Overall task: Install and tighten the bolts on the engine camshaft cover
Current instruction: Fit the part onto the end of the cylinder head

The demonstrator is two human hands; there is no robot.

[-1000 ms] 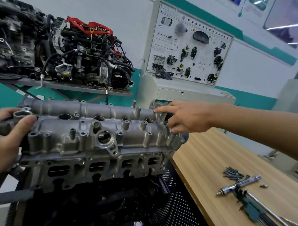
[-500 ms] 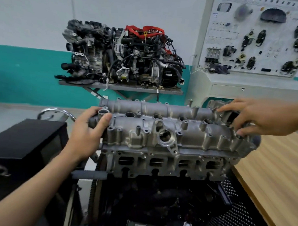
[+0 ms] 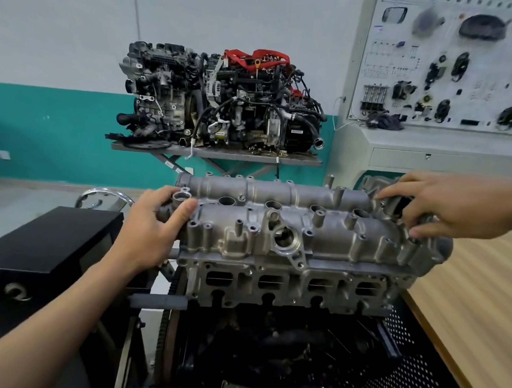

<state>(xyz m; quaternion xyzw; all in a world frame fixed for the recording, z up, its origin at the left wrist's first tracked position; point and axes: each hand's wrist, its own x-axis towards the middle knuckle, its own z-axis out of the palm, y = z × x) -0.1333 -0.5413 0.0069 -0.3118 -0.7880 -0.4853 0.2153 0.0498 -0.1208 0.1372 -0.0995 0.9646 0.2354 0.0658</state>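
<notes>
Spanning the engine from both ends, two bare arms reach in to the silver camshaft cover (image 3: 291,221), which sits level on top of the cylinder head (image 3: 289,283) in the middle of the scene, above the dark engine block (image 3: 272,341). At the cover's left end the left grip (image 3: 150,227) is closed round the casting. Its thumb (image 3: 186,211) lies along the near side just under a round open boss, and its fingers curl over the top towards the far side. At the cover's right end the right grip (image 3: 450,206) comes in from the right with its fingers spread and bent. One fingertip touches the far corner and another presses the near corner, so the end of the cover sits between them. The cover therefore lies between the two grips, each touching its own end, with the row of open bores in the middle uncovered. A wooden desk (image 3: 479,291) runs along the right, just beside the perforated black panel (image 3: 417,362) of the stand. A black box (image 3: 47,249) stands on the left. Far behind, a display engine (image 3: 223,98) rests on a grey shelf (image 3: 215,155) against the wall, with a white training board (image 3: 445,64) to its right.
</notes>
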